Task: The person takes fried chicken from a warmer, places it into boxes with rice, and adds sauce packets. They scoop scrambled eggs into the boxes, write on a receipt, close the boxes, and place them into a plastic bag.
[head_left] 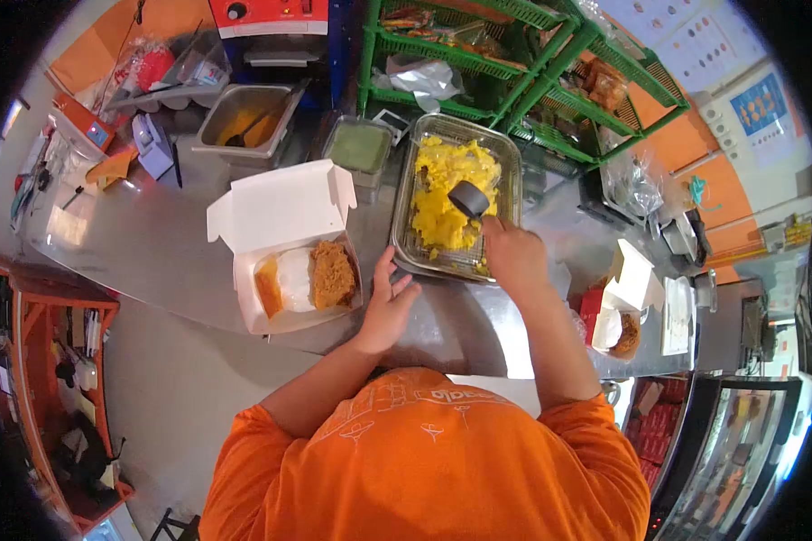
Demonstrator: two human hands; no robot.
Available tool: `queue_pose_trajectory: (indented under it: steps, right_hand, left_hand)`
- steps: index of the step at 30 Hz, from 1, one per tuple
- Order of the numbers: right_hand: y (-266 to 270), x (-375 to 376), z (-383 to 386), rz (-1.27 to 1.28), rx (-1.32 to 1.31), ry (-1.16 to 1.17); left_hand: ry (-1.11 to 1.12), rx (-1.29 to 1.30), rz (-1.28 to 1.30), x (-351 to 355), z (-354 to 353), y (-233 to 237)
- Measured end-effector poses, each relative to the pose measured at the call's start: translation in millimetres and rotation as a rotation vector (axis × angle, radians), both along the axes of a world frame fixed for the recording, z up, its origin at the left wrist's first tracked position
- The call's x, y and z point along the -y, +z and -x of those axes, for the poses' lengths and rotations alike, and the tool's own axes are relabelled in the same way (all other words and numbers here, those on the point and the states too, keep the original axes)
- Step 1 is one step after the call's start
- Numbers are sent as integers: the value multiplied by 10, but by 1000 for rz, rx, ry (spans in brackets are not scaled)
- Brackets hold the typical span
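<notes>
A metal tray (514, 171) holds a heap of yellow scrambled egg (442, 194). My right hand (514, 257) reaches over its near right side, closed on a small black scoop (468, 199) that sits over the egg. Beside the tray's near left corner is my left hand (390, 307), fingers apart, with a fingertip right at the rim. Left of that hand stands an open white takeaway box (284, 207). Inside the box are white rice (296, 278), a brown piece of fried chicken (333, 275) and an orange-brown sauce (268, 287).
Behind the box are a steel pan (244, 149) of orange sauce and a tub (358, 147) of green sauce. Green racks (474, 113) with bagged goods rise behind the tray. Another open box (627, 288) with rice and chicken stands at right on the metal counter (153, 252).
</notes>
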State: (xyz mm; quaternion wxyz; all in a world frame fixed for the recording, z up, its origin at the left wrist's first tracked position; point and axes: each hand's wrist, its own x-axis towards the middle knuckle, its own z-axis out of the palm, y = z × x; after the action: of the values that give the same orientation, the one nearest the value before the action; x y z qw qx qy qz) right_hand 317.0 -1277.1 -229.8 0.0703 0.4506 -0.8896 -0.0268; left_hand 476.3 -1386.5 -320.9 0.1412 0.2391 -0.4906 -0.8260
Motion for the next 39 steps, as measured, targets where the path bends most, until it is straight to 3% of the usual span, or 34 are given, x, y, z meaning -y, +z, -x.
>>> queue_pose_trajectory:
  steps: [3, 5, 10, 14, 18, 22, 24, 30, 33, 39]
  right_hand:
    - [-117, 72, 60, -174, -96, 20]
    - [-209, 192, -23, -287, -100, -41]
    - [-346, 207, -181, -225, 42, 111]
    - [-23, 223, -313, -270, 126, 141]
    - [-74, 391, 56, -100, -68, 102]
    - [-259, 368, -15, -280, 128, 163]
    - [-196, 256, -193, -343, 137, 198]
    - [88, 187, -228, -396, 339, 308]
    - [146, 185, -152, -343, 508, 372]
    - [-149, 53, 61, 54, 812, 341]
  left_hand:
    - [17, -70, 120, 21, 66, -86]
    - [4, -31, 59, 20, 80, 10]
    - [-47, 21, 23, 7, 73, 125]
    - [-15, 2, 30, 5, 71, 82]
    - [14, -25, -16, -30, 75, 43]
    - [14, 17, -50, 32, 94, 66]
    - [25, 33, 33, 28, 101, 11]
    - [114, 0, -92, -77, 112, 21]
    - [80, 101, -127, -82, 88, 41]
    - [110, 11, -38, -134, 72, -24]
